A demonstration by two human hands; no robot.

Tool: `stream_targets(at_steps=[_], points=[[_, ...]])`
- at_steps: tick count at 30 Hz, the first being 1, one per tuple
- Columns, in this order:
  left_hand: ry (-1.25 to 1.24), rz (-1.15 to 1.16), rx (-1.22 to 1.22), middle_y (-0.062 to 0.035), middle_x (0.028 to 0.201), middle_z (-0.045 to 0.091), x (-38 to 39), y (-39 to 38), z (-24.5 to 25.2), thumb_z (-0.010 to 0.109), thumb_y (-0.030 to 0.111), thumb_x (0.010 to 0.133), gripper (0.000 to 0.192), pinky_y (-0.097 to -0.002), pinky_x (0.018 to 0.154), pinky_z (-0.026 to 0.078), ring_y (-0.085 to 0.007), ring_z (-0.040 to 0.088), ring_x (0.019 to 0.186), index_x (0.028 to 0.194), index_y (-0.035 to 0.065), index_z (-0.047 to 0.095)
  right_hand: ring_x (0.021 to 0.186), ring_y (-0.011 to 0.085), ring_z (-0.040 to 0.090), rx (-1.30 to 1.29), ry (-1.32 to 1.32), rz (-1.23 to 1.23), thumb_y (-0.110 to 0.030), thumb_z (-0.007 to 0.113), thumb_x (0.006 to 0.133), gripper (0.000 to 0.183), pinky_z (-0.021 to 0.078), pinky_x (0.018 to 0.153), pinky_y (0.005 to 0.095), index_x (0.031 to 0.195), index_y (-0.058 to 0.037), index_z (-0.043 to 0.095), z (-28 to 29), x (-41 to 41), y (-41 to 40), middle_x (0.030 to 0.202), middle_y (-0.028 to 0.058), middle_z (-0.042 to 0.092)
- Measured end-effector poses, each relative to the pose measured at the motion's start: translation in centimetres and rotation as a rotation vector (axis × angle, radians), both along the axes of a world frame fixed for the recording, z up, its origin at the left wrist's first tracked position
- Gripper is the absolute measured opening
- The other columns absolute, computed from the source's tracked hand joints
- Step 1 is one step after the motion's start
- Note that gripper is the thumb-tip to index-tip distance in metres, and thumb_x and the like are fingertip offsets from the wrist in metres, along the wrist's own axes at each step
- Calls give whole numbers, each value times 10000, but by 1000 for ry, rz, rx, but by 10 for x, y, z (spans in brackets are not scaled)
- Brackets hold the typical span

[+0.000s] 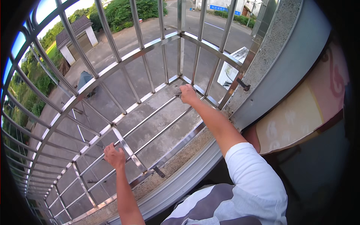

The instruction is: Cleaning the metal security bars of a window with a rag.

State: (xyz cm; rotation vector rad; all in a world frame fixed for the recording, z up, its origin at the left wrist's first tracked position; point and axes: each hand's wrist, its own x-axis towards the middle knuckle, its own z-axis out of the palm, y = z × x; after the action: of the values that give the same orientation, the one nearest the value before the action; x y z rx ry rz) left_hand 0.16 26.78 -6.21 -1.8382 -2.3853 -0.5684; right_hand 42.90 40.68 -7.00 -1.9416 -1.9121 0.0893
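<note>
A stainless steel window cage (123, 62) juts out over the ground below. Near its far corner, my right hand (188, 93) holds a grey cloth (177, 90) against the end of a thin floor bar (153, 114). Most of the cloth is hidden under the fingers. My left hand (114, 156) is curled over the same line of bar, just left of a flat steel crosspiece (128, 147). Its palm side is turned away from view. A second floor bar (168, 123) runs parallel, closer to the sill.
A rough concrete sill (174, 154) and a white window track (180, 174) lie between me and the cage. Dark metal brackets (159, 171) protrude from sill and wall. A patterned curtain (295, 112) hangs at right. Through the gaps, a paved yard (135, 84) shows far below.
</note>
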Motion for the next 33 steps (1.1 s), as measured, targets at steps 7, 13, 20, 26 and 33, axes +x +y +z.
stream_targets(at_steps=[7,13,20,26,33], points=[[19,8,23,-63,1127,574,-7,3,-3,673,203,724,404,-456,928,380,-256,477,1179,1109,107,599,931,360,610,2,-80,249,-31,520,764,319,499,815,428,1039,-143,637,55,37,-44,966,85,661],[16,-6,27,-57,1122,576,-2,6,-5,673,210,727,388,-448,927,375,-245,479,1177,1096,115,601,1054,323,513,111,-196,236,-16,587,699,431,427,909,400,1120,-109,581,11,52,-97,1114,92,586],[8,15,-28,-61,1145,577,3,2,7,668,208,727,399,-453,940,368,-248,473,1189,1108,114,595,1146,347,442,78,179,516,-128,651,675,535,265,1037,425,1175,-10,502,-8,-136,-139,1166,161,520],[18,-9,9,-70,1148,582,-5,-2,-3,652,220,728,428,-441,938,375,-252,475,1189,1136,104,592,1143,337,461,72,255,666,13,540,764,411,399,990,396,1164,-75,562,3,-215,-168,1215,95,540],[-127,-31,169,-100,1123,595,-5,4,-9,641,174,743,393,-427,932,403,-280,506,1144,1119,66,603,1072,340,518,121,93,210,3,496,752,364,417,949,406,1095,-75,590,5,-90,-133,1113,141,592]])
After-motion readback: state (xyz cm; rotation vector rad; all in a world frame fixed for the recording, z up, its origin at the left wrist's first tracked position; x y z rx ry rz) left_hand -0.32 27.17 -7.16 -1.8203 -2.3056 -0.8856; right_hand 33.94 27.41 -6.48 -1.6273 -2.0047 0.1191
